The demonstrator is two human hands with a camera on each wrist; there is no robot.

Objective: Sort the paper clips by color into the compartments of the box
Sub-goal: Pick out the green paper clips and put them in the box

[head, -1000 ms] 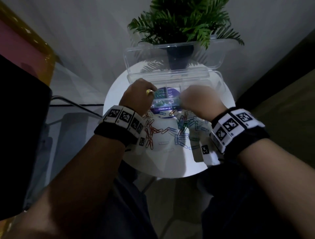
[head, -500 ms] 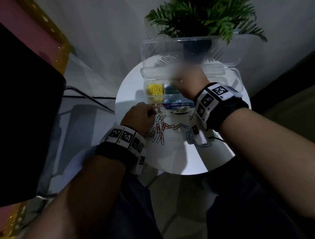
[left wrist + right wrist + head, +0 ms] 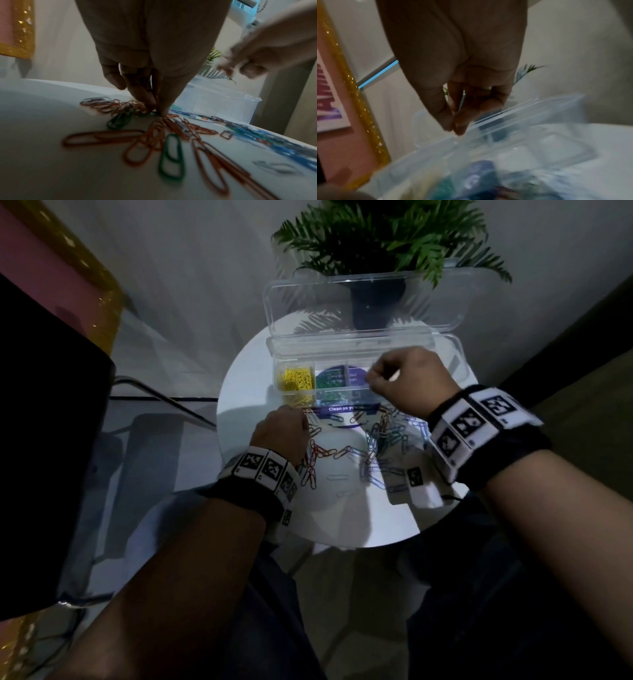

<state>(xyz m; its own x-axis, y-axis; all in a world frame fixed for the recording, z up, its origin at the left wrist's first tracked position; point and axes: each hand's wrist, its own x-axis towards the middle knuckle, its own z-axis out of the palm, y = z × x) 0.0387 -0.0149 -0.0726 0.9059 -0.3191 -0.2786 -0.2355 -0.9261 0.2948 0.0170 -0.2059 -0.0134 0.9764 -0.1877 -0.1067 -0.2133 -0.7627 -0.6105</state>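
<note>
A clear compartment box [image 3: 442, 354] stands open at the back of the round white table [image 3: 342, 515]. Yellow clips [image 3: 296, 378] fill its left cell and green clips [image 3: 329, 383] the cell beside it. Loose red clips [image 3: 320, 453] and blue clips [image 3: 388, 433] lie in front. My left hand [image 3: 303, 419] is down on the red heap [image 3: 109, 106]; thumb and fingers [image 3: 147, 100] pinch a clip there. My right hand [image 3: 371, 378] hovers over the box's middle cells, thumb and forefinger [image 3: 458, 124] pressed together, no clip plainly seen between them.
The box's clear lid [image 3: 363, 302] stands up behind it, with a potted fern [image 3: 376, 241] beyond. A purple card reading "Clean as you" [image 3: 342, 408] lies under the box's front. A black object [image 3: 44, 440] sits off the table's left edge.
My right hand rose from the pile to the green cell, then shifted right over the box. My left hand dropped back from the box front onto the red clips.
</note>
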